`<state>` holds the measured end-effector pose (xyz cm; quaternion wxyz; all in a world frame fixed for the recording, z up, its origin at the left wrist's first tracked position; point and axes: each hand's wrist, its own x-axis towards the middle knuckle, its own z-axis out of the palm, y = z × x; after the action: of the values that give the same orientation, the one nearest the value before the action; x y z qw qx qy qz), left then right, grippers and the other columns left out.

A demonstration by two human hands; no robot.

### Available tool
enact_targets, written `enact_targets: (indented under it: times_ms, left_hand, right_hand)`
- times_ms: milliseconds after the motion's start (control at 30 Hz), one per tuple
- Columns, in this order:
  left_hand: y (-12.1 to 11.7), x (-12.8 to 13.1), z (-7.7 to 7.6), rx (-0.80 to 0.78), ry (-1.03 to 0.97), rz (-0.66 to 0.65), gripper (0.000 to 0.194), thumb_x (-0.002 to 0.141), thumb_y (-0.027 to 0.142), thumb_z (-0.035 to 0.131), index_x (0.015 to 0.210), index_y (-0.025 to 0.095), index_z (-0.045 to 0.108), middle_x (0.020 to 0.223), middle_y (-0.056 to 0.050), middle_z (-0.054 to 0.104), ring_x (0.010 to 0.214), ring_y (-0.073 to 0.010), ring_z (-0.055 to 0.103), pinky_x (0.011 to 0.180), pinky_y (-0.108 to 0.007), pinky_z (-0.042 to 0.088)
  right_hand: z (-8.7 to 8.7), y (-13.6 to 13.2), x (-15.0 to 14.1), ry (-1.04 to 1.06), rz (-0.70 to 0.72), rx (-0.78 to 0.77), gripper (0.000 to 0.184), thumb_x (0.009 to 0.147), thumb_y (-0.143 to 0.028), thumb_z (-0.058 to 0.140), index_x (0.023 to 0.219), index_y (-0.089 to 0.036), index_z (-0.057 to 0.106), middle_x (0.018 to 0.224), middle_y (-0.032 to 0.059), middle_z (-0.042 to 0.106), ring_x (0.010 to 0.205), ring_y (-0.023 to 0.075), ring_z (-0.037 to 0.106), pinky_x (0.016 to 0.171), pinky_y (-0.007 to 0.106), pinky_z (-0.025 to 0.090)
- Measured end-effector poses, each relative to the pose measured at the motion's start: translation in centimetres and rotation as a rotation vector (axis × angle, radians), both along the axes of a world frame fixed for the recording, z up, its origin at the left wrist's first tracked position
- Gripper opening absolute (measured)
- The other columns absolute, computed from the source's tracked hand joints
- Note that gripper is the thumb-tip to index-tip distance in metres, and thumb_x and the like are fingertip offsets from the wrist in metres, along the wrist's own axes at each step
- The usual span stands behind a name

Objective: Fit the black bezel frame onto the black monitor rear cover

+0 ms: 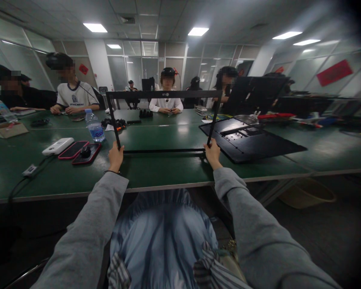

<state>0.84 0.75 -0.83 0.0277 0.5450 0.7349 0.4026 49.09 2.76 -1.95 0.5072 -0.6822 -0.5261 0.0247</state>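
One black frame, open-centred, held roughly upright to the left of the dark panel lying on the green table, left hand and right hand each closed around a lower corner; already separate from that panel, apparently not yet laid down.

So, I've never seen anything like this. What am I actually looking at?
No machine is at work here: the left grip and right grip are simply a person's bare hands. The one picture comes from a camera worn on their head, looking forward and down, so their grey sleeves reach in from below. The hands hold a thin black frame upright, one at each side near the bottom. On the green table, a plastic bottle stands to the left, near a white device; a large black panel lies to the right.
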Motion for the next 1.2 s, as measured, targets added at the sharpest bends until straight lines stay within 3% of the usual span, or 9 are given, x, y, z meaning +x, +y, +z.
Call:
enact_targets:
  times_ms: [300, 567, 733, 933, 1200]
  left_hand:
    - [-1.0, 0.9, 1.0, -0.008, -0.044, -0.028, 0.042, 0.099, 0.028, 0.053, 0.141, 0.022, 0.052, 0.112, -0.011, 0.078, 0.101, -0.027, 0.075, 0.095, -0.041, 0.053]
    - [-0.2, 0.4, 0.1, -0.012, -0.05, -0.135, 0.047, 0.1, 0.034, 0.051, 0.146, 0.022, 0.048, 0.11, -0.008, 0.077, 0.074, -0.0203, 0.074, 0.089, -0.036, 0.054]
    - [0.2, 0.4, -0.2, -0.011, -0.049, -0.25, 0.053, 0.099, 0.035, 0.053, 0.149, 0.021, 0.045, 0.107, -0.007, 0.078, 0.07, -0.0177, 0.072, 0.084, -0.032, 0.054]
    - [0.2, 0.4, -0.2, -0.059, -0.034, -0.291, 0.05, 0.097, 0.034, 0.056, 0.145, 0.02, 0.049, 0.105, -0.007, 0.078, 0.081, -0.0199, 0.074, 0.087, -0.033, 0.054]
    - [0.2, 0.0, -0.3, -0.021, -0.014, -0.051, 0.04, 0.1, 0.03, 0.05, 0.138, 0.019, 0.052, 0.114, -0.013, 0.077, 0.114, -0.0288, 0.071, 0.098, -0.041, 0.05]
  right_hand:
    - [-0.1, 0.0, 0.1, 0.015, -0.029, -0.005, 0.05, 0.09, -0.044, 0.052, 0.131, -0.016, 0.061, 0.096, 0.0135, 0.069, 0.09, 0.0292, 0.062, 0.089, 0.044, 0.047]
    - [-0.2, 0.1, 0.3, 0.038, -0.083, -0.024, 0.049, 0.093, -0.039, 0.046, 0.134, -0.015, 0.059, 0.104, 0.0156, 0.07, 0.097, 0.0305, 0.064, 0.094, 0.046, 0.047]
    - [-0.1, -0.3, 0.7, 0.061, -0.177, -0.031, 0.049, 0.091, -0.033, 0.043, 0.134, -0.015, 0.059, 0.11, 0.0192, 0.069, 0.1, 0.0333, 0.064, 0.093, 0.05, 0.047]
    - [-0.2, -0.5, 0.9, 0.091, -0.224, -0.066, 0.047, 0.091, -0.034, 0.047, 0.132, -0.018, 0.062, 0.105, 0.0184, 0.069, 0.099, 0.0343, 0.064, 0.089, 0.051, 0.049]
    - [0.4, -0.4, 0.2, 0.001, -0.034, -0.038, 0.051, 0.088, -0.033, 0.053, 0.135, -0.015, 0.059, 0.103, 0.0142, 0.071, 0.094, 0.0294, 0.064, 0.092, 0.044, 0.047]
